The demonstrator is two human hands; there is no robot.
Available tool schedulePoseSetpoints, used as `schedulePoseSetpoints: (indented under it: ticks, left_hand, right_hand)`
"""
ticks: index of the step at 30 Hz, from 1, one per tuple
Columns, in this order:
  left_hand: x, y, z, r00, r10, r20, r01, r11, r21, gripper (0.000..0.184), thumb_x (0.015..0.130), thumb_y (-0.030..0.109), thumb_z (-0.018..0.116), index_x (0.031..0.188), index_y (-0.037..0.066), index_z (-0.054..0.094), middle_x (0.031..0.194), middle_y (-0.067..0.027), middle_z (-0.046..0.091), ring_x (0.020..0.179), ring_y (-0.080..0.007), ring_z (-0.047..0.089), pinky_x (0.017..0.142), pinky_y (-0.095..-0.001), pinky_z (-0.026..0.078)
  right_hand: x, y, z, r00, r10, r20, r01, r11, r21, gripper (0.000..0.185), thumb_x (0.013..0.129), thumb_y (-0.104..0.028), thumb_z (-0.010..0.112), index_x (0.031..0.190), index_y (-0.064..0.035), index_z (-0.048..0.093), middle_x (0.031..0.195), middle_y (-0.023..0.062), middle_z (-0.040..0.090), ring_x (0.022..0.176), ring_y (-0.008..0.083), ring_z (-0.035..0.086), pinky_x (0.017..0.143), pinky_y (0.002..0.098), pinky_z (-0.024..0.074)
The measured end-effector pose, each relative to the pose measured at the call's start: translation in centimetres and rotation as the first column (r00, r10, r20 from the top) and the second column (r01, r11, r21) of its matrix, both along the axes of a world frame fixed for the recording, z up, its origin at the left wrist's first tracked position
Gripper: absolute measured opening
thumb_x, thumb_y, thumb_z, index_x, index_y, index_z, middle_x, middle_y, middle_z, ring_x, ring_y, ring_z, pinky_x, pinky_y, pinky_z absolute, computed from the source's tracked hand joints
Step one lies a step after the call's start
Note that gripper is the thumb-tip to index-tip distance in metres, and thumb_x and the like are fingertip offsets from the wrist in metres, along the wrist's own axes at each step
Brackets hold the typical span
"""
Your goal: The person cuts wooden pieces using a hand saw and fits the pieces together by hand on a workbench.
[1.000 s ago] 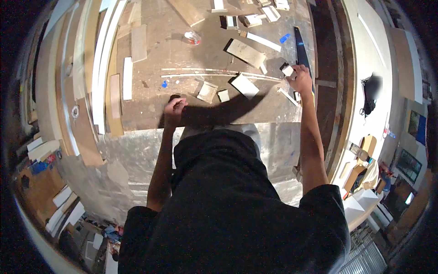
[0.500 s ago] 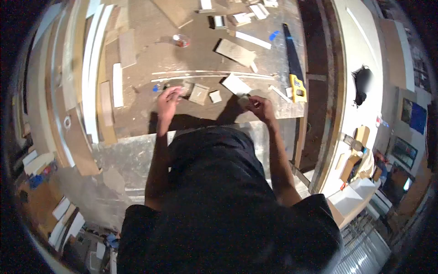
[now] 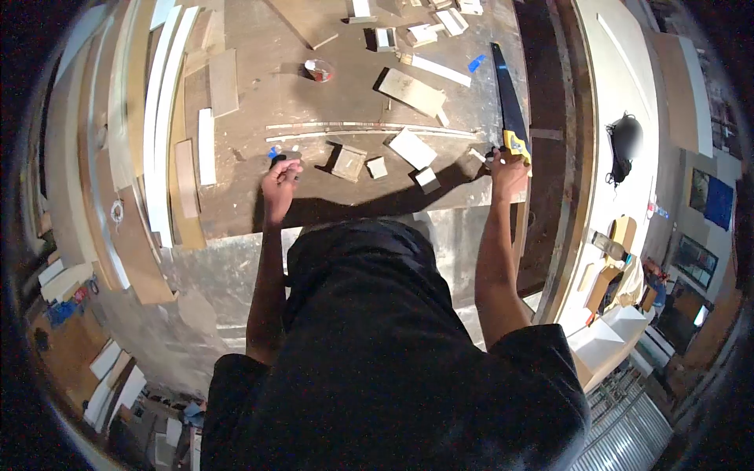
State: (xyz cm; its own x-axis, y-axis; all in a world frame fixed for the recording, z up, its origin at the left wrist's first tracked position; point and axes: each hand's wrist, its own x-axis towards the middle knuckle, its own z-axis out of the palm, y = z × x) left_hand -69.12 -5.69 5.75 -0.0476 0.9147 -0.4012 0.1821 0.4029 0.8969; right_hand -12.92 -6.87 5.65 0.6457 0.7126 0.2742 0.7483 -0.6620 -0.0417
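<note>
My left hand (image 3: pixel 281 180) is over the near left of the workbench, fingers curled in; whatever they may hold is hidden. Just beyond it lies a blue scrap (image 3: pixel 273 151), and to its right a small wooden box-like piece (image 3: pixel 348 162). My right hand (image 3: pixel 509 166) is closed beside the yellow handle (image 3: pixel 516 143) of a handsaw (image 3: pixel 503 86), at the end of a thin pale strip (image 3: pixel 477 156). I cannot make out what its fingers grip. Between my hands lie a small square block (image 3: pixel 377 167), a pale rectangular board (image 3: pixel 412 148) and a small pale piece (image 3: pixel 426 180).
Two long thin strips (image 3: pixel 369 130) lie across the workbench (image 3: pixel 259 94). Beyond them are a wider board (image 3: pixel 411 93), a clear cup with red contents (image 3: pixel 319 71) and several small wooden assemblies (image 3: pixel 385 39). Long boards (image 3: pixel 161 133) line the left side.
My right hand has left the small pale piece beside the rectangular board and moved right to the saw handle. My left hand has drawn slightly back and left, its fingers curling in.
</note>
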Motion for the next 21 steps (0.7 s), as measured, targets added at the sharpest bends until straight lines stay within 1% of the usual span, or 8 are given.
schedulePoseSetpoints:
  ticks: [3,7,13,15,18,19,20,21]
  left_hand:
    - [0.0,-0.4,-0.3,1.0,-0.012,-0.023,0.012,1.0,-0.015,0.022,0.105,0.021,0.063,0.118,0.006,0.071,0.102,-0.0031,0.076,0.087,-0.0071,0.067,0.069,-0.0231,0.051]
    - [0.1,-1.1,-0.8,0.999,-0.031,-0.029,0.029,0.998,-0.05,0.024,0.105,0.024,0.062,0.119,0.006,0.071,0.101,-0.0019,0.075,0.084,-0.0061,0.066,0.068,-0.0223,0.051]
    - [0.9,-1.0,-1.0,1.0,-0.016,0.013,0.016,1.0,0.005,0.025,0.105,0.025,0.063,0.118,0.006,0.071,0.1,-0.0023,0.075,0.082,-0.0062,0.066,0.067,-0.0226,0.051]
    - [1.1,-0.8,-0.2,1.0,-0.021,0.008,0.021,1.0,-0.021,0.025,0.105,0.025,0.063,0.118,0.006,0.071,0.1,-0.0023,0.075,0.083,-0.0062,0.066,0.067,-0.0225,0.051]
    - [1.2,-0.6,-0.3,1.0,-0.025,0.008,0.025,0.998,-0.05,0.025,0.105,0.026,0.063,0.119,0.006,0.071,0.1,-0.0024,0.075,0.083,-0.0059,0.066,0.068,-0.0223,0.051]
    - [1.0,-0.5,-0.5,1.0,-0.02,0.01,0.021,0.998,-0.053,0.025,0.105,0.026,0.063,0.119,0.007,0.071,0.1,-0.0024,0.075,0.084,-0.0057,0.066,0.068,-0.0222,0.051]
    - [1.1,-0.2,-0.1,1.0,-0.018,0.007,0.018,0.998,-0.052,0.025,0.105,0.026,0.063,0.119,0.007,0.071,0.1,-0.0024,0.075,0.084,-0.0057,0.066,0.068,-0.0222,0.051]
    - [1.5,0.1,0.7,1.0,-0.024,0.003,0.024,0.998,-0.052,0.025,0.105,0.026,0.063,0.119,0.007,0.071,0.1,-0.0022,0.076,0.085,-0.0054,0.067,0.067,-0.0218,0.051]
  right_hand:
    - [-1.7,1.1,0.1,0.963,-0.252,-0.094,0.254,0.967,0.006,0.07,0.071,-0.054,0.087,0.116,-0.0048,0.066,0.117,0.0238,0.066,0.1,0.0413,0.07,0.083,0.0517,0.0561]
    - [-1.5,1.6,0.0,0.952,-0.279,-0.124,0.286,0.958,0.039,0.06,0.072,-0.042,0.085,0.114,-0.0035,0.067,0.115,0.0235,0.066,0.101,0.0426,0.07,0.086,0.0526,0.0553]
    - [-1.1,1.6,-1.7,0.951,-0.264,-0.163,0.288,0.946,0.148,0.047,0.068,-0.024,0.074,0.11,-0.0025,0.07,0.115,0.0238,0.066,0.104,0.0437,0.068,0.089,0.0536,0.054]
    - [-1.7,0.8,-1.5,0.976,-0.089,-0.2,0.145,0.947,0.286,0.044,0.069,-0.025,0.076,0.107,-0.0023,0.07,0.112,0.0237,0.067,0.104,0.0432,0.068,0.09,0.0522,0.0537]
    - [-5.4,0.4,1.8,0.952,-0.05,-0.303,0.113,0.974,0.196,0.045,0.069,-0.026,0.081,0.104,-0.001,0.07,0.111,0.0239,0.068,0.101,0.0424,0.068,0.089,0.0505,0.0535]
    - [-7.1,0.4,4.0,0.925,0.022,-0.38,0.047,0.984,0.17,0.045,0.069,-0.021,0.087,0.106,-0.0012,0.07,0.113,0.0185,0.07,0.101,0.0341,0.07,0.085,0.0456,0.0548]
    - [-8.9,0.5,5.0,0.565,0.069,-0.822,0.22,0.948,0.231,0.038,0.075,-0.011,0.086,0.108,-0.0024,0.07,0.11,0.0115,0.071,0.102,0.0241,0.07,0.084,0.0388,0.0565]
    - [-10.2,0.0,4.6,0.346,0.251,-0.904,0.189,0.925,0.329,0.035,0.079,-0.004,0.082,0.112,-0.0022,0.069,0.113,0.0108,0.069,0.104,0.0216,0.068,0.085,0.0374,0.0573]
